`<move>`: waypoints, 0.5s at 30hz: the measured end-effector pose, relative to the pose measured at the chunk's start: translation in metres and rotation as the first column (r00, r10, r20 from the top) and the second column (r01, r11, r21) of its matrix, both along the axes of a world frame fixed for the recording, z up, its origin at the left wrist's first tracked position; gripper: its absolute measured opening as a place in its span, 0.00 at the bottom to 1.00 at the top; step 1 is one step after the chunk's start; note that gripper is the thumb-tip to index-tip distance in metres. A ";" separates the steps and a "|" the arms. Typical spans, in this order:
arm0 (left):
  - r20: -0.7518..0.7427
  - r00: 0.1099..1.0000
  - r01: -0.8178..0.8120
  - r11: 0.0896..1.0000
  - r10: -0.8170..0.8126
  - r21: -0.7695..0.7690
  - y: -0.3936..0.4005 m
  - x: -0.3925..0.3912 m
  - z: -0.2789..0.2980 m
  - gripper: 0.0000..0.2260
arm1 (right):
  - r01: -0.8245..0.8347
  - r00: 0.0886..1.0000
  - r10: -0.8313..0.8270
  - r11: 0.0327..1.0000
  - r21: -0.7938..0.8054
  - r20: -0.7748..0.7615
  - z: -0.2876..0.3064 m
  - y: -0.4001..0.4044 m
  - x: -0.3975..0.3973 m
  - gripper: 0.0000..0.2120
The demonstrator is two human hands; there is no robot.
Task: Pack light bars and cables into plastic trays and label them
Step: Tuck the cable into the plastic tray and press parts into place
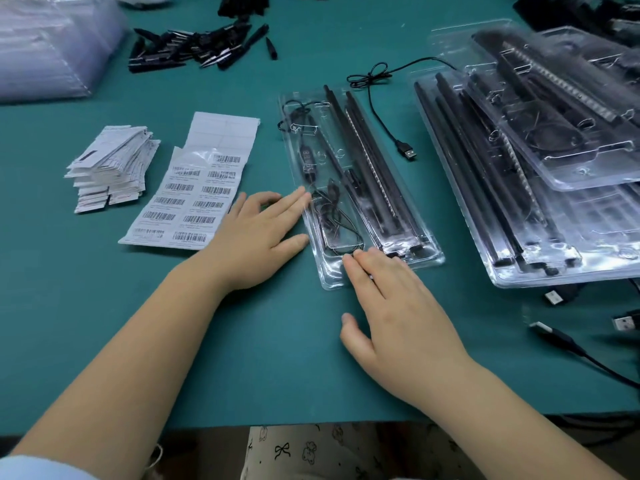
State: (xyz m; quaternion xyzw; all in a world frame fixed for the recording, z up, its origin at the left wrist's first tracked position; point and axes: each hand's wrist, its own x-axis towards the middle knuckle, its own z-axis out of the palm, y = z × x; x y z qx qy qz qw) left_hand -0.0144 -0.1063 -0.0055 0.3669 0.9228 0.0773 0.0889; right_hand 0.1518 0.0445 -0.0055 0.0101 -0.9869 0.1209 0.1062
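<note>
On the green table mat (104, 306), right in front of the person, lies a long clear plastic tray (429, 256). It holds two thin black light bars (372, 157) side by side on its right, and a curled black cable (334, 220) with a small switch on its left. A clear lid seems to be closed over them, but the shine makes that hard to tell.

The left hand (258, 237) lies flat with straight fingers. Its fingertips touch the left edge of the tray and it holds nothing. The right hand (391, 299) is flat too. Its fingertips press on the near end of the tray and it grips nothing.

I think the tray is light and thin. It would bend and crackle if squeezed hard, and it looks slippery on the mat. The bars inside are stiff, so it is best held by both long edges near the middle. The cable is soft and could spring out.

To the left lies a white sheet of barcode stickers (188, 202), some already gone from the top. Beside it is a stack of small white paper cards (110, 164). On the right is a pile of filled clear trays (540, 150), and a loose black USB cable (388, 109) lies between that pile and the tray. At the far side is a heap of small black parts (197, 46) and a stack of clear plastic (48, 43).
</note>
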 end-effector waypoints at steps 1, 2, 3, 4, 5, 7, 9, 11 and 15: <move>0.013 1.000 -0.019 0.997 0.018 0.070 0.001 0.001 0.001 0.24 | -0.002 1.000 0.002 1.000 -0.001 -0.003 0.000 0.000 0.000 0.28; 0.024 0.998 -0.054 0.987 0.051 0.151 0.003 0.003 0.001 0.25 | -0.003 1.000 0.003 1.000 -0.004 -0.003 0.000 0.001 0.000 0.28; 0.041 0.994 -0.110 0.967 0.103 0.229 0.007 0.005 0.002 0.26 | -0.005 1.000 0.005 1.000 -0.006 -0.001 0.000 0.001 0.000 0.28; 0.025 0.986 -0.162 0.946 0.162 0.279 0.012 0.008 0.003 0.26 | -0.006 1.000 0.006 1.000 -0.006 0.002 0.000 0.001 0.000 0.28; -0.046 0.974 -0.196 0.928 0.222 0.316 0.016 0.010 0.005 0.24 | -0.005 1.000 0.005 1.000 -0.003 0.005 0.000 0.001 0.000 0.28; -0.215 0.941 -0.171 0.917 0.260 0.361 0.020 0.014 0.006 0.20 | -0.006 1.000 0.006 1.000 -0.003 0.011 0.000 0.001 0.000 0.28; -0.254 0.960 -0.026 0.943 0.116 0.331 0.023 0.016 0.009 0.23 | -0.009 1.000 0.009 1.000 -0.006 0.013 0.000 0.001 0.000 0.27; -0.155 0.988 0.052 0.973 -0.017 0.225 0.026 0.018 0.009 0.25 | -0.009 1.000 0.009 1.000 -0.007 0.005 -0.001 0.001 0.000 0.27; -0.001 0.999 0.054 0.997 -0.054 0.056 0.028 0.016 0.003 0.38 | -0.023 1.000 0.023 1.000 -0.003 0.014 0.000 0.001 0.001 0.28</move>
